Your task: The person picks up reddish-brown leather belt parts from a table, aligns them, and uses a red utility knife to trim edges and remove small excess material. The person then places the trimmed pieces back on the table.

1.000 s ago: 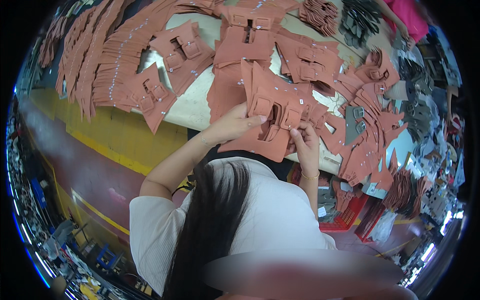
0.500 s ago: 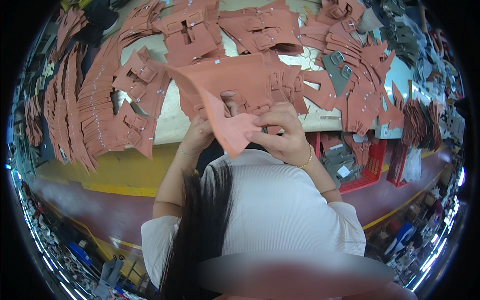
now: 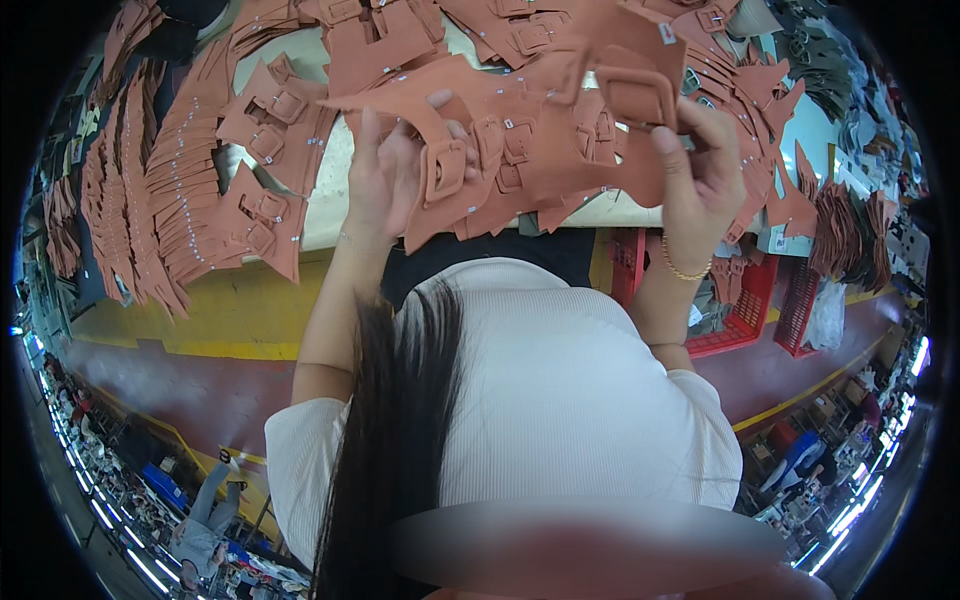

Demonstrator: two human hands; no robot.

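Working above the worktop (image 3: pixel 325 225), the left hand (image 3: pixel 390 185), fingers loosely spread, cradles a buckled salmon panel (image 3: pixel 428 120); the right hand (image 3: pixel 705 185) pinches a square-buckled flap (image 3: pixel 625 55). Both look light and bendy, likely best held by firmer buckle edges (image 3: pixel 430 177).

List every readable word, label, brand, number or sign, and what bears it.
None can be read.
White tag on the held salmon-coloured flat piece with square buckle: too small.
White marks on fanned salmon-coloured flat pieces: too small.
White label in the red plastic crate: too small.
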